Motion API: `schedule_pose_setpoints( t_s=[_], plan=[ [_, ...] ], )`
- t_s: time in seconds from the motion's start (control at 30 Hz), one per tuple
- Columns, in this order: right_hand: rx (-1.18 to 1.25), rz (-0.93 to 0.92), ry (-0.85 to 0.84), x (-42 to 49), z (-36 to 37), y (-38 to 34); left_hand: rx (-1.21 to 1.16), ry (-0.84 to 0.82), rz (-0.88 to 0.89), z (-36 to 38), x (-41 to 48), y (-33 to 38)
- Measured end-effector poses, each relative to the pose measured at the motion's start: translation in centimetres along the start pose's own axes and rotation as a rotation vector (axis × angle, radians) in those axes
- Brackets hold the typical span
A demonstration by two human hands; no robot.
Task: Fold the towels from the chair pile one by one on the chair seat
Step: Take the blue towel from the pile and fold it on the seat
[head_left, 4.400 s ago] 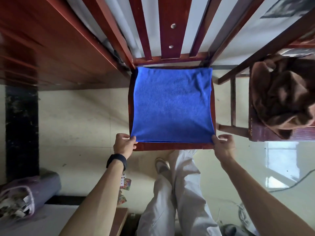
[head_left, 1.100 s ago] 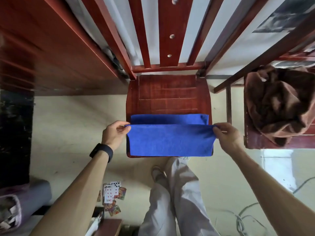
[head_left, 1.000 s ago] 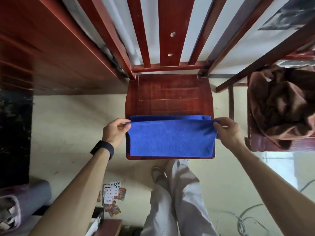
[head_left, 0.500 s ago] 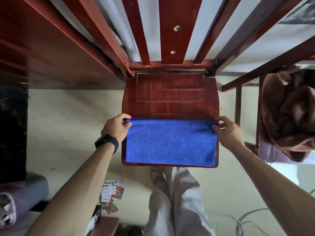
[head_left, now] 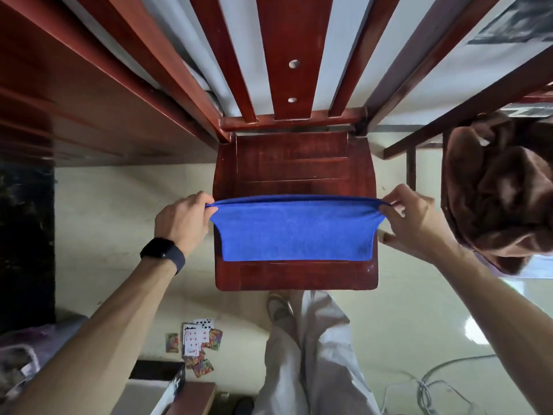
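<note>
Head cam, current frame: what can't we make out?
Head view, blue terry towel: layer count hidden under its own top layer.
Head view, left hand and right hand pinching its far corners: fingertips underneath covered by cloth.
Head view, crumpled brown towel pile: cut by right edge, folds merge, count unreadable.

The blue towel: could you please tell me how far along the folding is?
Done: the blue towel lies folded into a band on the chair seat. In hand: left hand and right hand pinch its far corners. Left: the brown towel pile beside.
</note>
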State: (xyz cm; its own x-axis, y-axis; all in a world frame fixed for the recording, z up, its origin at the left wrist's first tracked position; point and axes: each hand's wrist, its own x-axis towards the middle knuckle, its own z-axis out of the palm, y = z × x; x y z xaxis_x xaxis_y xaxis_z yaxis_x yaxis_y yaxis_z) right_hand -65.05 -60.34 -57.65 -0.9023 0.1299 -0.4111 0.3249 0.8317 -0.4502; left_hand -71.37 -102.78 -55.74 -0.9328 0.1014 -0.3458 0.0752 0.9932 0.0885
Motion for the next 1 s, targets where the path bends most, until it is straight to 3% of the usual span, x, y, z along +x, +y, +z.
schedule_pose_setpoints(
  t_s=[0.17, 0.23, 0.3, 0.4, 0.57, 0.7, 1.0],
  plan=[
    [-0.256, -0.319, 0.079, -2.5, -2.8, -0.3, 0.030, 0.213, 0.155, -4.8, -2.6, -1.5],
    [-0.225, -0.361, 0.170, -4.0, -4.1, -0.7, 0.063, 0.261, 0.204, -5.8, -3.9, -2.1],
    [-0.153, -0.380, 0.226, -5.8, -5.6, -1.4, 0.109, 0.241, 0.266, -6.2, -5.5, -2.4],
    [-0.177, -0.438, 0.158, -8.7, -6.5, -2.4, 0.155, 0.133, 0.345, -6.4, -7.5, -2.2],
    [-0.247, -0.383, 0.038, -9.6, -7.6, -1.9, 0.159, 0.102, 0.488, -8.2, -7.3, -1.3],
    [-0.307, -0.391, -0.031, -6.6, -7.9, -1.9, 0.148, 0.070, 0.406, -9.8, -4.9, -0.1],
    [-0.209, -0.286, 0.277, -1.7, -8.7, -4.9, 0.101, 0.250, 0.277, -9.7, -0.7, 0.9]
  ],
)
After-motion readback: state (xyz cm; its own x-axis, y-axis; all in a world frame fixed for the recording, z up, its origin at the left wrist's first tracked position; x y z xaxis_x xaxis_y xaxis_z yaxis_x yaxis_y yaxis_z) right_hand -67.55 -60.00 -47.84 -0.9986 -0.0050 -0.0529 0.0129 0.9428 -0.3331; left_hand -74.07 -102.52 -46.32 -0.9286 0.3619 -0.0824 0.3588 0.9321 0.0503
